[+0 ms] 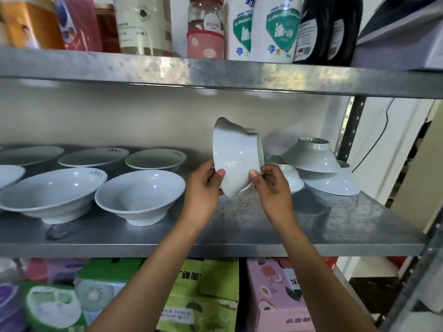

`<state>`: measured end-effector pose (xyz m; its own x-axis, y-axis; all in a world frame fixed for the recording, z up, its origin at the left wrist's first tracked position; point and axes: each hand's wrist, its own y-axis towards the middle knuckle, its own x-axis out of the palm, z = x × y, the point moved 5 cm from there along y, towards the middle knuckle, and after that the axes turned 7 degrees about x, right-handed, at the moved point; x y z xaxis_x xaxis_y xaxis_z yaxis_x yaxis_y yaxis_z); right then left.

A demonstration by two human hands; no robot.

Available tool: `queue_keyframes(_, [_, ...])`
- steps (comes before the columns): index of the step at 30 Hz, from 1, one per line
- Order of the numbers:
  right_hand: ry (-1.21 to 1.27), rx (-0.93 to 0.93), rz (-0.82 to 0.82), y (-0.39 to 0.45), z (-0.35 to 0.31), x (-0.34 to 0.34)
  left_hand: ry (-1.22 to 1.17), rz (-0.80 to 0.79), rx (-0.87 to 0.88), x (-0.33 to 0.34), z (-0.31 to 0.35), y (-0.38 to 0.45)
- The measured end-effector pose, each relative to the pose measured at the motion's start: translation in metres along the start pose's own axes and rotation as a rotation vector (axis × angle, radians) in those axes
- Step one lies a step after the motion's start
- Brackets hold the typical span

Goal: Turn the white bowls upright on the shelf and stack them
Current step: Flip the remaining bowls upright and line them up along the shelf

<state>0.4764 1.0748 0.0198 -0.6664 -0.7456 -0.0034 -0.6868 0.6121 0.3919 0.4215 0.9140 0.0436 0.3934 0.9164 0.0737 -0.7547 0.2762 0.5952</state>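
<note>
metal shelf (263, 226), upright bowls (140, 195) at left, upturned pile (318, 164) at right. both hands, left (203, 188) and right (271, 185), pinch a tilted bowl (236, 156) above it; best finish the turn slowly, thumbs firm, then nest it.

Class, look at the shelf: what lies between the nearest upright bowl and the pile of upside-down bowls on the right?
In the head view, the tilted bowl held by the left hand and right hand, above bare shelf.

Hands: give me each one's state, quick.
Left hand: grips the tilted white bowl.
Right hand: grips the same bowl.
</note>
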Motion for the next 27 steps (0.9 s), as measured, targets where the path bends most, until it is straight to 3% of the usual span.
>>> queue_keyframes(2, [-0.089, 0.028, -0.059, 0.001, 0.006, -0.005, 0.127, -0.002, 0.104, -0.003, 0.009, -0.001])
queue_keyframes(6, [-0.296, 0.082, -0.205, 0.000, 0.016, -0.006, 0.637, -0.103, 0.447, -0.003, 0.027, -0.004])
queue_keyframes(9, [-0.502, 0.162, -0.341, 0.002, 0.028, -0.008, 0.856, -0.153, 0.588, -0.002, 0.026, -0.013])
queue_keyframes(12, [-0.714, 0.220, -0.225, 0.015, 0.040, -0.027, 0.966, -0.226, 0.691, -0.008, 0.022, -0.020])
queue_keyframes(16, [-0.570, 0.241, 0.010, 0.027, 0.032, -0.053, 1.059, -0.293, 0.796, -0.018, 0.018, -0.027])
queue_keyframes(22, [-0.453, 0.199, 0.023, 0.040, 0.022, -0.047, 1.093, -0.290, 0.818, -0.030, 0.009, -0.049])
queue_keyframes(27, [-0.354, 0.151, 0.031, 0.047, 0.017, -0.031, 1.025, -0.443, 0.839, -0.019, -0.003, -0.062])
